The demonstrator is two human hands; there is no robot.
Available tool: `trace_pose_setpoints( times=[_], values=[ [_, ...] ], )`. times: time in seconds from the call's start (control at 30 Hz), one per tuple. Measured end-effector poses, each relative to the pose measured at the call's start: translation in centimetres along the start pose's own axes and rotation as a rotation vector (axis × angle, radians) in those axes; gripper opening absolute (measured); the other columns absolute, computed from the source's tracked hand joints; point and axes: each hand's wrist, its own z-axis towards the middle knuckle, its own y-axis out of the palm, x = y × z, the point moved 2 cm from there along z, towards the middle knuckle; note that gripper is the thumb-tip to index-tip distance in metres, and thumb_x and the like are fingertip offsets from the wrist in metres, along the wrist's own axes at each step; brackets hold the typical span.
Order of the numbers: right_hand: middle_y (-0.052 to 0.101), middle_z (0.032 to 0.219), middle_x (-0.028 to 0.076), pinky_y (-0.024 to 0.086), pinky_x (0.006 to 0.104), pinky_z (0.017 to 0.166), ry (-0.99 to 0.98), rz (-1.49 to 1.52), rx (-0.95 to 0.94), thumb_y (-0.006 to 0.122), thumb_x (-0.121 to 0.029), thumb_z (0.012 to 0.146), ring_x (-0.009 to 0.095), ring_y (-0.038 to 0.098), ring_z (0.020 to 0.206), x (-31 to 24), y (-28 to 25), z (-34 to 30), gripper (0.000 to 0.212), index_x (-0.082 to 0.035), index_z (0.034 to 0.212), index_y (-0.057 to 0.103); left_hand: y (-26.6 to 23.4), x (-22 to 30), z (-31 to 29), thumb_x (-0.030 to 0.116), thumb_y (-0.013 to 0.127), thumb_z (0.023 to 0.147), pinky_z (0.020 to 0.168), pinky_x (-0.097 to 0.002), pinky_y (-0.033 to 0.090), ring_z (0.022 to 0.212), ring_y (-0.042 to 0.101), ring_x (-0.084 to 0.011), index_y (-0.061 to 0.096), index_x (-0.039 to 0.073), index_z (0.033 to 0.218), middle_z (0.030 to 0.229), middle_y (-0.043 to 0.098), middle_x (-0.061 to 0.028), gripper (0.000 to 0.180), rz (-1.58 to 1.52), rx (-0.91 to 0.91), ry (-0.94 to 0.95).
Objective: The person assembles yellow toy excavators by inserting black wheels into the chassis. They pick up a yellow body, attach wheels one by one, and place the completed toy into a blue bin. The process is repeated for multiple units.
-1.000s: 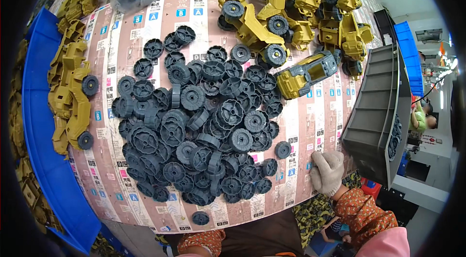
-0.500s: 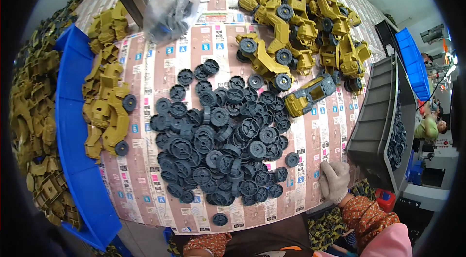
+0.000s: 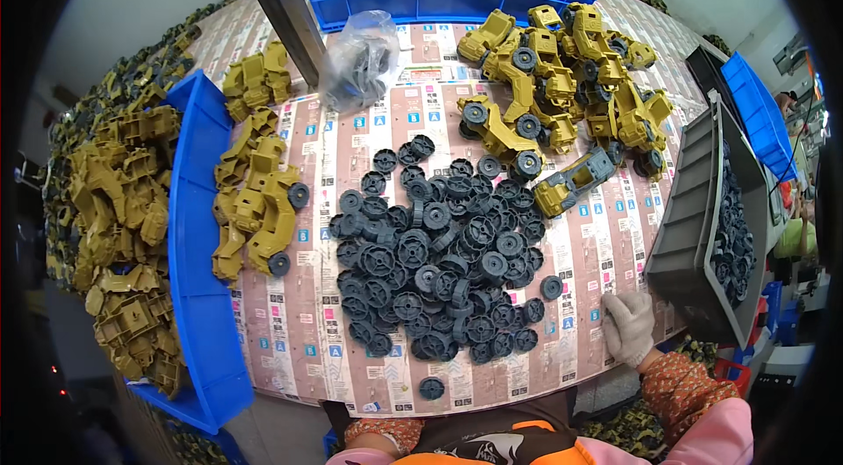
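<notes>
Nearest the person, the left sleeve [image 3: 399, 432] meets the edge of the tabletop [image 3: 303, 320] on the near side of the wheel pile [image 3: 451, 265]; the left hand is out of sight, so its grip cannot be told. One stray wheel [image 3: 431, 388] lies just near of the pile, close to that edge, where a careless cuff could knock it off. To the pile's right, the gloved right hand [image 3: 628, 326] rests with fingers loosely curled; nothing shows in its grip, though whether the palm covers something cannot be told. A lone wheel [image 3: 551, 288], between hand and pile, should pinch more cleanly than the overlapping ones, which would be best lifted singly from the pile's rim. Beyond the pile to the right, a yellow-and-grey toy vehicle [image 3: 575, 181] lies well within reach; farther off, past the pile, yellow vehicles [image 3: 527, 79] are heaped closely enough to snag, so lifting straight up seems safer than dragging.
</notes>
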Motion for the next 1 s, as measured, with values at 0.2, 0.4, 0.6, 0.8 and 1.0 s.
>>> trace_pose_setpoints(
  times=[0.2, 0.4, 0.6, 0.8, 1.0],
  values=[
    [0.067, 0.102, 0.016, 0.048, 0.0498, 0.086, 0.005, -0.007, 0.098, 0.068, -0.010, 0.083, 0.039, 0.062, 0.093, -0.3, -0.1, -0.6, 0.036, -0.005, 0.119, 0.071, 0.7, -1.0, 0.0, 0.043, 0.058, 0.107, 0.113, -0.0419, 0.046, 0.133, 0.059, -0.0344, 0.066, 0.009, 0.139, 0.143, 0.064, -0.0165, 0.047, 0.026, 0.025, 0.020],
    [0.067, 0.101, 0.017, 0.048, 0.0497, 0.086, -0.048, 0.002, 0.203, 0.067, -0.010, 0.087, 0.039, 0.062, 0.094, -0.6, 0.1, -1.5, 0.027, -0.005, 0.114, 0.071, 0.8, -2.2, 0.4, 0.042, 0.058, 0.107, 0.111, -0.0413, 0.048, 0.131, 0.062, -0.0342, 0.068, 0.009, 0.136, 0.140, 0.067, -0.0163, 0.046, 0.066, 0.039, 0.056],
    [0.067, 0.104, 0.019, 0.051, 0.0478, 0.089, -0.062, 0.162, 0.387, 0.068, -0.009, 0.090, 0.039, 0.064, 0.099, -2.6, -0.3, 3.2, 0.027, -0.003, 0.116, 0.069, -1.0, -2.7, -2.3, 0.041, 0.059, 0.107, 0.109, -0.0407, 0.050, 0.128, 0.065, -0.0339, 0.070, 0.008, 0.134, 0.137, 0.069, -0.0161, 0.044, 0.138, -0.025, 0.035],
    [0.062, 0.132, 0.014, 0.050, 0.0463, 0.096, -0.451, -0.150, 0.461, 0.073, -0.018, 0.087, 0.036, 0.060, 0.120, -10.4, -3.4, 16.3, 0.043, -0.010, 0.128, 0.065, -5.1, -0.9, -15.3, 0.040, 0.059, 0.107, 0.108, -0.0401, 0.052, 0.126, 0.067, -0.0337, 0.072, 0.008, 0.132, 0.135, 0.071, -0.0158, 0.043, 0.060, 0.163, 0.065],
    [0.053, 0.154, 0.015, 0.046, 0.0544, 0.101, -0.336, -0.369, 0.293, 0.067, -0.034, 0.095, 0.037, 0.052, 0.136, -9.7, -0.6, 28.6, 0.041, -0.019, 0.134, 0.066, -8.5, 3.2, -26.0, 0.027, 0.061, 0.107, 0.104, -0.0373, 0.054, 0.123, 0.069, -0.0334, 0.073, 0.012, 0.132, 0.130, 0.075, -0.0095, 0.031, -0.372, 0.540, 0.189]
  ],
)
